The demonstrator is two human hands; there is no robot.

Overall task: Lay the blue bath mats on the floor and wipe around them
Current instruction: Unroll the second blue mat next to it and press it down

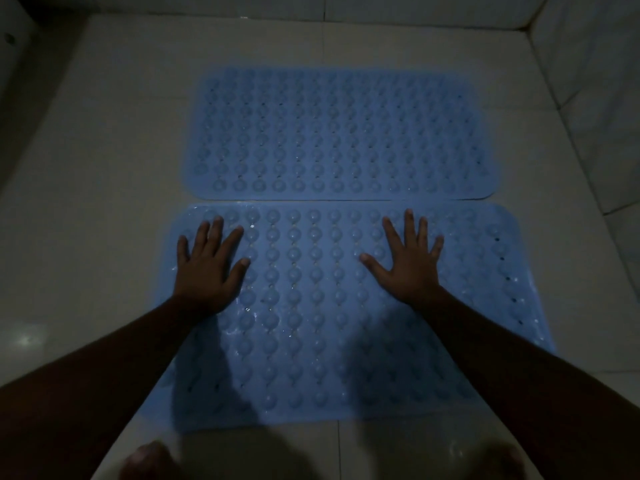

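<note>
1. The tiled floor (pixel 104 188) fills the dim room, pale and faintly glossy, with a low tiled wall (pixel 588 64) rising along the far and right sides.
2. The near blue mat (pixel 332 306) lies flat on the floor, the bigger of the two from where I stand, bumps and small holes across it, wet glints on its surface.
3. The far blue mat (pixel 339 133) lies flat just beyond, long edge to long edge with the near one, only a thin line of floor between them.
4. The left hand (pixel 207 268) rests palm down on the near mat's left part, fingers straight and spread wide, holding nothing.
5. The right hand (pixel 408 261) rests palm down right of the mat's middle, fingers likewise fanned wide, gripping nothing.
6. Two rounded shapes, the person's knees (pixel 149 462) or feet, I cannot tell which, sit dark at the bottom edge, just short of the near mat.
</note>
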